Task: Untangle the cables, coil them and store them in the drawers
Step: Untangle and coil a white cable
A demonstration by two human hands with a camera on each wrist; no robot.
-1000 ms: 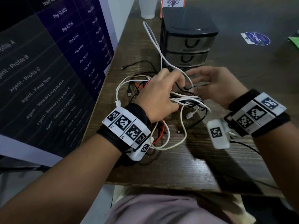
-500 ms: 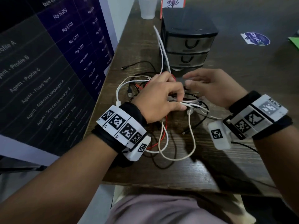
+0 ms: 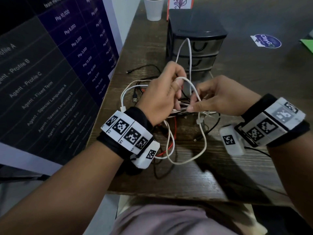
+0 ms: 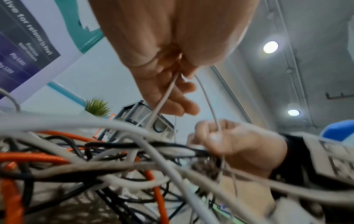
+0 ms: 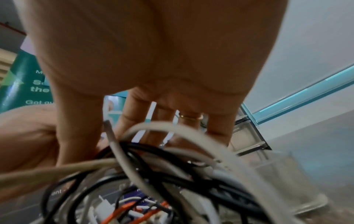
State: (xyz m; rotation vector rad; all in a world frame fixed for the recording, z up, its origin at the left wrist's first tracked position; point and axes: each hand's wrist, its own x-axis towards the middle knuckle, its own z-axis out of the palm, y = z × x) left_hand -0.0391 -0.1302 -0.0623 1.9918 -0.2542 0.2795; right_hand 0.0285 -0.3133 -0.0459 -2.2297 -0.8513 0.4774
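cable tangle (image 3: 171,133), white, black, orange: just in front of drawer unit (image 3: 194,44). left hand (image 3: 162,97) pinches white cable (image 3: 189,53); right hand (image 3: 221,97) pinches tangle strands.

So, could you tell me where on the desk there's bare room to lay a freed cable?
Bare wood lies right of the drawers, toward the sticker, and along the near edge of the desk below the tangle. It is crowded between both hands and left of the drawers, where a black cable trails.
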